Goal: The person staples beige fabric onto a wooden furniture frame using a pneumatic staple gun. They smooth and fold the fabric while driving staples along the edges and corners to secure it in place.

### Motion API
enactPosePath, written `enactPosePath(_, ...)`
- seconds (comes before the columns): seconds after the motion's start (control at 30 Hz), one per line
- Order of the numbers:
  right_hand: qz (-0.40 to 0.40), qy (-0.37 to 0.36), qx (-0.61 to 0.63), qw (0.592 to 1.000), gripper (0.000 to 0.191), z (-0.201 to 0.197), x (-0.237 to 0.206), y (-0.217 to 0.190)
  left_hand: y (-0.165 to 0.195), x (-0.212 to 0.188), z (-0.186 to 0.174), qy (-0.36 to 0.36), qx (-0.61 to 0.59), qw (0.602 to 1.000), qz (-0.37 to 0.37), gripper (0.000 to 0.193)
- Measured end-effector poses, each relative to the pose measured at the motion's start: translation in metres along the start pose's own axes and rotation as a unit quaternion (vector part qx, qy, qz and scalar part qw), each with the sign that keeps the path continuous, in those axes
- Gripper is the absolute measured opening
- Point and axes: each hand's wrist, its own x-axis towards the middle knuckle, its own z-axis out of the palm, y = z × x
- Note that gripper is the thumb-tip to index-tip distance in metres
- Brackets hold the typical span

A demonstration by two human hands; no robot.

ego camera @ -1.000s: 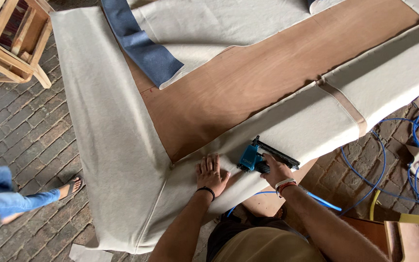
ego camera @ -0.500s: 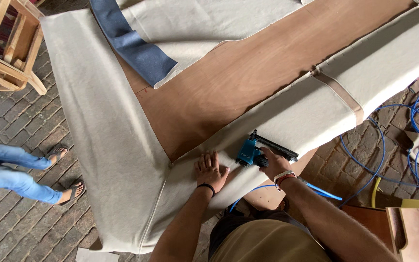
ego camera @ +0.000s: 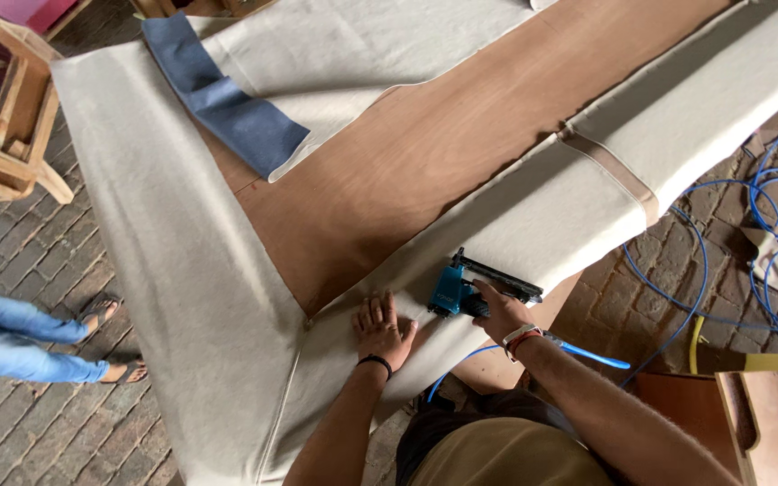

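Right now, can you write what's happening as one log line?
left hand: flat on beige fabric | right hand: gripping blue staple gun | plywood panel: exposed

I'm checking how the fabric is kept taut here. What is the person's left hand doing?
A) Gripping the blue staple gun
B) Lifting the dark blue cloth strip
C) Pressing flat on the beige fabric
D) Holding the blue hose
C: the left hand lies palm down, fingers spread, on the beige fabric, while the right hand holds the blue staple gun beside it.
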Motion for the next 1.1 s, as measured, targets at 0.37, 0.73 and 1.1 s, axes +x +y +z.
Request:
enactPosePath(0.37,-0.024,0.094,0.020,0.995,0.078,-0.019,0.039,0.055,0.004,0.009,0.008,-0.030,0.002,0.997,-0.064,0.094)
enactPosePath(0.73,-0.015,0.128,-0.068,0.989,0.071,-0.152,0.138,0.134,0.132,0.048,-0.006,-0.069,-0.022,0.987,-0.146,0.101)
enactPosePath(1.1,-0.053,0.088,-0.109,0.989,0.079,-0.178,0.187,0.128,0.179,0.058,-0.001,-0.022,-0.048,0.996,-0.078,0.091)
